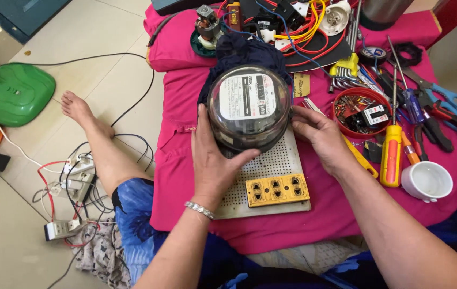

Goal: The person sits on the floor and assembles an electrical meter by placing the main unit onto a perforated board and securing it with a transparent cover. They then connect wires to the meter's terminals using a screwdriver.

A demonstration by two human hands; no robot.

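A round electric meter (248, 107) with a clear glass dome and a white dial plate rests on the far end of a white perforated board (274, 168). My left hand (215, 155) grips its left and lower side, thumb under the front. On the other side, my right hand (319, 134) presses against the meter's edge. Near the front of the board, a yellow outlet strip (277, 189) with several sockets is mounted. A dark blue cloth (244, 51) lies behind the meter.
On the pink cloth (180, 160) lie a red bowl of screws (361, 112), an orange-handled screwdriver (391, 155), a white cup (426, 181), pliers and blue-handled scissors (453, 101), and coloured wires (314, 32). Power strips and cables (73, 182) lie on the floor by my leg.
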